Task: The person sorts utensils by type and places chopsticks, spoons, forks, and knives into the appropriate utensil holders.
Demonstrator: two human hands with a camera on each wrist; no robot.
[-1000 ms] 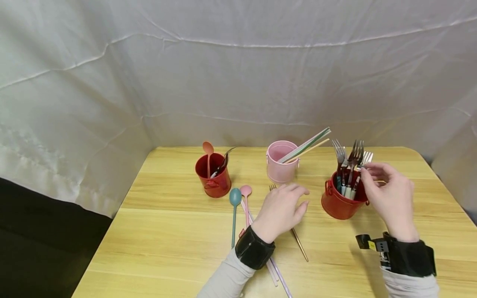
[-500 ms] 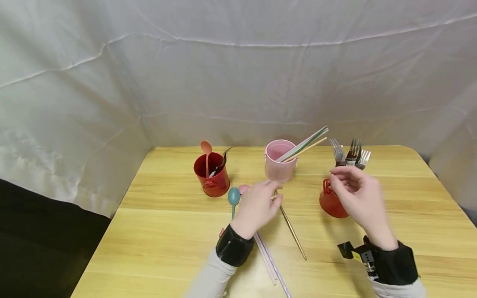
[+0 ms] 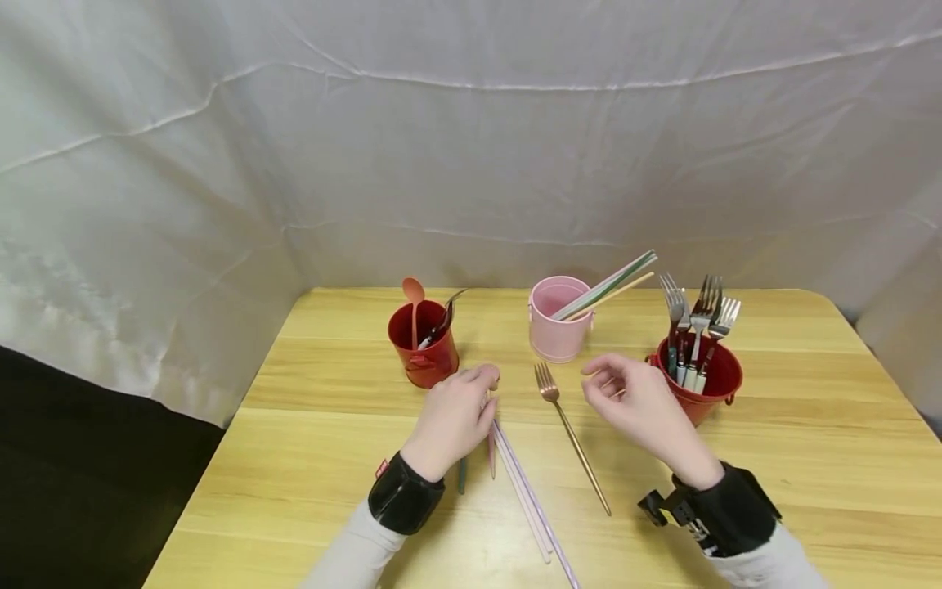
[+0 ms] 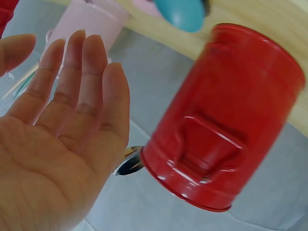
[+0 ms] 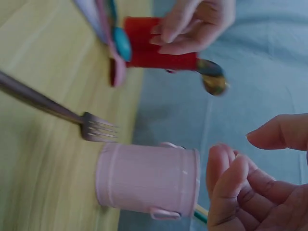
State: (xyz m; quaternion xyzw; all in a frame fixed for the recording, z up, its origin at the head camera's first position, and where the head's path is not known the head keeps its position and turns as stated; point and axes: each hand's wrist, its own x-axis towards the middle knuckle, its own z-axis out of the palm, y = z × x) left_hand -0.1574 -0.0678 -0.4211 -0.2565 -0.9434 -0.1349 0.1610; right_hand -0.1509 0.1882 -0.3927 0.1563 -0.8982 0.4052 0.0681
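Observation:
My left hand (image 3: pixel 456 421) hovers over the spoons on the table, its fingers extended and holding nothing in the left wrist view. The teal spoon (image 5: pixel 122 44) and the pink spoon (image 5: pixel 119 72) show in the right wrist view; from the head, the left hand covers most of both. Between my hands lies a copper-coloured fork (image 3: pixel 547 383), tines away from me. My right hand (image 3: pixel 640 405), fingers loosely bent with nothing in them, is in the air right of that fork, in front of the right red bucket (image 3: pixel 724 376). Several forks (image 3: pixel 699 319) stand in this bucket.
Another red bucket (image 3: pixel 432 366) at back left holds an orange spoon (image 3: pixel 414 293) and other cutlery. A pink bucket (image 3: pixel 555 337) at the back middle holds straws (image 3: pixel 611 282) leaning right. Pink and purple straws (image 3: pixel 537 505) lie near the front. Grey cloth (image 3: pixel 471 164) hangs behind the table.
My right hand has come away from the right red bucket, moving left and towards me. The left hand has moved left, from over the fork to over the spoons, uncovering the fork.

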